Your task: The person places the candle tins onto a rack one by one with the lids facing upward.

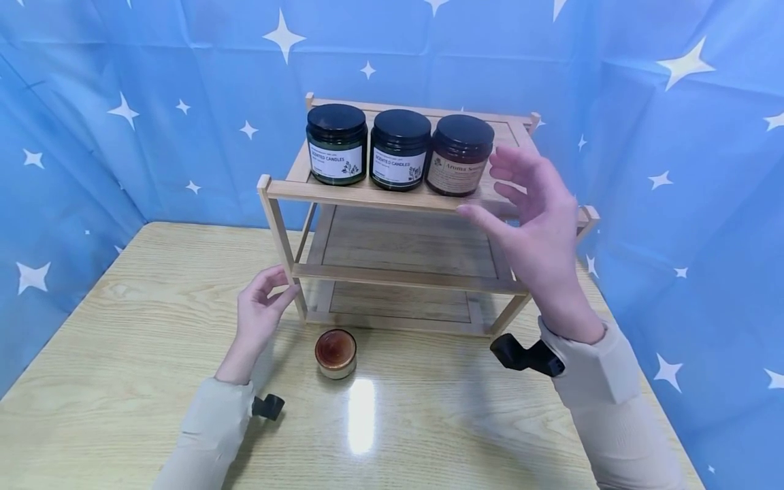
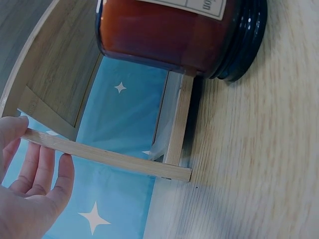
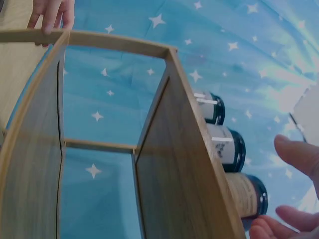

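Observation:
My left hand [image 1: 262,307] pinches the front left post [image 2: 99,153] of a wooden three-tier shelf [image 1: 392,275] between thumb and fingers, low down. On the top tier, three lidded candle jars stand in a row: a dark green jar [image 1: 335,146], a second green jar [image 1: 401,151] and an amber "Aroma" jar [image 1: 459,156]. Just right of the amber jar is my right hand [image 1: 533,211], fingers gently bent and apart, holding nothing. In the right wrist view its fingertips [image 3: 266,226] come close to that jar; contact is unclear. Another amber jar [image 1: 335,354] stands upside down on the table.
The shelf's middle tier [image 1: 404,238] and bottom tier [image 1: 398,303] show their wooden panels. Under everything lies a light wood table [image 1: 153,327]. A blue curtain with white stars [image 1: 202,82] hangs behind and along both sides.

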Demonstrator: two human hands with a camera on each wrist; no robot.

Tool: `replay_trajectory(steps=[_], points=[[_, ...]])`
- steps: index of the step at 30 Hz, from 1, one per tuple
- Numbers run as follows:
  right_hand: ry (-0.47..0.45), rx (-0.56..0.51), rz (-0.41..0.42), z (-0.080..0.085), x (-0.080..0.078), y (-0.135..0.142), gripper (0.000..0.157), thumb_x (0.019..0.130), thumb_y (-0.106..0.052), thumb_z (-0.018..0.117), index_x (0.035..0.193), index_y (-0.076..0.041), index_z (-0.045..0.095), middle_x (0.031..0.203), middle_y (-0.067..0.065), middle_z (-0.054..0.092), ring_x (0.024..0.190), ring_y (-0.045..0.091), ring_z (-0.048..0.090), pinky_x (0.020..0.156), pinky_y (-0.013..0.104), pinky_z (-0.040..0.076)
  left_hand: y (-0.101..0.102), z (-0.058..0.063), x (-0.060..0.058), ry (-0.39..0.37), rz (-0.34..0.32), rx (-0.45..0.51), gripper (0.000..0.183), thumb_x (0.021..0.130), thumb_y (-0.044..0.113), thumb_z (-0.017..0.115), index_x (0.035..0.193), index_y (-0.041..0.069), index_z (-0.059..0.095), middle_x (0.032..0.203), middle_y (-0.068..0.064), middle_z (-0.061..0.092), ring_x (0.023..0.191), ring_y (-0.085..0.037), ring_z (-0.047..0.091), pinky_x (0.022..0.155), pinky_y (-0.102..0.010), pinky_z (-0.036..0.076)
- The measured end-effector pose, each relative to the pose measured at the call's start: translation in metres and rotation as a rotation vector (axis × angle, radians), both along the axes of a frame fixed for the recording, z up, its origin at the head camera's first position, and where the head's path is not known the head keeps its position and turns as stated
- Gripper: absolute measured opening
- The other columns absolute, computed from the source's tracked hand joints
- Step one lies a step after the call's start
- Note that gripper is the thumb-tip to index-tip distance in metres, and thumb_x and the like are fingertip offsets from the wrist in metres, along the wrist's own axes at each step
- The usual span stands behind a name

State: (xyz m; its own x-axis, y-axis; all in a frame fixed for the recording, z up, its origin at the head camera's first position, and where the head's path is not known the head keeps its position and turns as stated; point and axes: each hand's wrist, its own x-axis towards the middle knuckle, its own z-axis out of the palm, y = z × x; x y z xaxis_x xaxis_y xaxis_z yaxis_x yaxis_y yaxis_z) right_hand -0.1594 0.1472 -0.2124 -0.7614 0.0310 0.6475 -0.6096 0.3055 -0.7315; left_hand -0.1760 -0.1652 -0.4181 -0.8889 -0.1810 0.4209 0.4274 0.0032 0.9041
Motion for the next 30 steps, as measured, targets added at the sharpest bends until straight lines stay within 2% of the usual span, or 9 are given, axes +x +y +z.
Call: replay_trajectory(steps=[7,13,17,23,30], points=[[0.03,-0.061,0.114,-0.01,0.013,-0.001,0.056,0.065,0.02,0.073,0.116,0.008,0.055,0.116,0.011,0.058,0.108,0.029,0.053,0.092,0.028,0.047,0.0,0.0,0.0,0.003,-0.005,0.0,0.032,0.078,-0.021,0.059,0.109,-0.015,0.055,0.09,0.009,0.066,0.086,-0.007,0.061,0.076,-0.018,0.055],[0.023,-0.102,0.169,-0.024,0.025,0.002,0.057,0.064,0.023,0.072,0.117,0.01,0.055,0.118,0.018,0.057,0.111,0.028,0.053,0.096,0.029,0.046,0.0,0.0,0.0,-0.001,-0.002,-0.005,0.033,0.077,-0.021,0.06,0.109,-0.013,0.056,0.09,0.01,0.066,0.087,-0.007,0.061,0.077,-0.018,0.054],[0.02,-0.11,0.203,-0.037,0.031,0.004,0.058,0.065,0.024,0.071,0.118,0.012,0.053,0.118,0.016,0.057,0.112,0.026,0.053,0.097,0.028,0.045,0.0,-0.001,0.0,0.0,0.005,0.009,0.032,0.077,-0.022,0.06,0.107,-0.009,0.059,0.089,0.009,0.066,0.086,-0.006,0.061,0.076,-0.018,0.055],[-0.007,-0.079,0.251,-0.06,0.038,0.001,0.059,0.064,0.026,0.07,0.118,0.013,0.051,0.119,0.009,0.058,0.114,0.022,0.053,0.098,0.027,0.045,0.001,-0.001,0.0,0.005,0.009,0.016,0.032,0.076,-0.022,0.06,0.105,-0.007,0.061,0.088,0.008,0.066,0.085,-0.006,0.061,0.076,-0.018,0.055],[-0.06,0.021,0.218,-0.084,0.042,-0.007,0.061,0.061,0.022,0.074,0.117,0.013,0.051,0.118,0.014,0.058,0.112,0.019,0.055,0.095,0.028,0.047,0.001,0.0,0.0,-0.002,0.011,0.006,0.032,0.077,-0.022,0.06,0.107,-0.011,0.058,0.088,0.008,0.066,0.086,-0.006,0.061,0.077,-0.019,0.055]])
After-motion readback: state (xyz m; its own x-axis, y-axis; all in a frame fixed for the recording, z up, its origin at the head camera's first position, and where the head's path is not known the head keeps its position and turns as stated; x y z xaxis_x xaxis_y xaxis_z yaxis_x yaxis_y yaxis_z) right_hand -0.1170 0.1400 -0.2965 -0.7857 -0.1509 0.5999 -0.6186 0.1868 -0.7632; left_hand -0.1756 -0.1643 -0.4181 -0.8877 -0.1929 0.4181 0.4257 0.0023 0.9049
